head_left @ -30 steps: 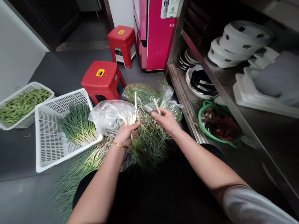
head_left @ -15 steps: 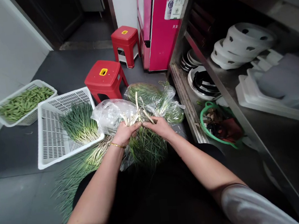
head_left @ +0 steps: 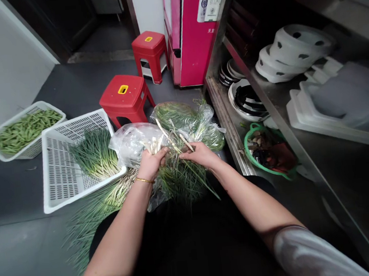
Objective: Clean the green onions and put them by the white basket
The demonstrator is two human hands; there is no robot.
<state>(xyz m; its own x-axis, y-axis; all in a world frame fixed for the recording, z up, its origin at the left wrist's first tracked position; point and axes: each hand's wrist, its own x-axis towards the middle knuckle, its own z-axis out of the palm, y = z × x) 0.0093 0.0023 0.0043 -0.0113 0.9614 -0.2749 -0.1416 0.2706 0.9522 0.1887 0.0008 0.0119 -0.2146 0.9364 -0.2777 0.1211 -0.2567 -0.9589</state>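
The larger white basket (head_left: 84, 192) stands on a dark tiled floor (head_left: 21, 247); right of that basket, the left hand (head_left: 152, 163) is closed round several spring onions (head_left: 154, 144); the right hand (head_left: 199, 155), just beside, pinches one pale stalk (head_left: 186, 142), perhaps a second; left of the basket, one smaller basket (head_left: 37, 147); beyond it, two red stools (head_left: 124, 101), one pink cabinet (head_left: 196, 57).

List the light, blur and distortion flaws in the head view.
In the head view: glare whitens the clear bag; the scallions below the left hand and right hand merge dimly; the lap is nearly black; the right sleeve looks soft and stretched toward the edge.
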